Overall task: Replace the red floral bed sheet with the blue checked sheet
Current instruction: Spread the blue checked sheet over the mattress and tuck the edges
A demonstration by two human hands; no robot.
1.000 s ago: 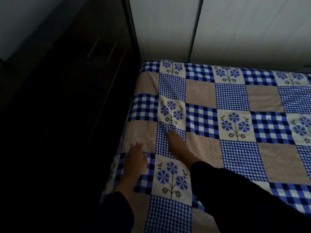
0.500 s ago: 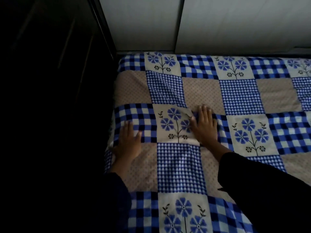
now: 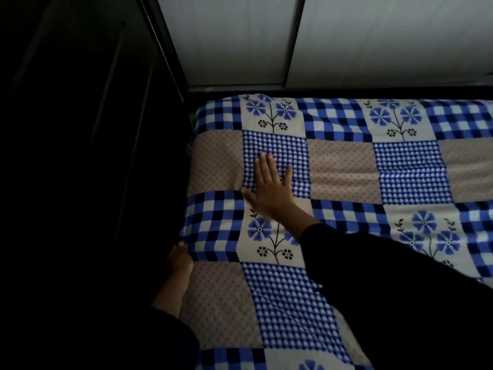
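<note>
The blue checked sheet (image 3: 344, 166) is a patchwork of blue checks, beige dotted squares and blue flower panels. It lies spread over the bed up to the far left corner. My right hand (image 3: 269, 188) presses flat on a fine-checked square with straight, spread fingers. My left hand (image 3: 179, 259) is at the sheet's left edge beside a large-checked square; its fingers curl round the edge of the cloth. Both arms wear dark sleeves. No red floral sheet is in view.
A dark wardrobe (image 3: 88, 156) stands tight against the bed's left side. A pale panelled wall (image 3: 346, 41) runs behind the head of the bed, with a dark frame strip (image 3: 320, 92) under it. The room is dim.
My right hand slid further up the sheet toward the far left corner. My left hand moved from lying flat on the sheet to its left edge, fingers curled.
</note>
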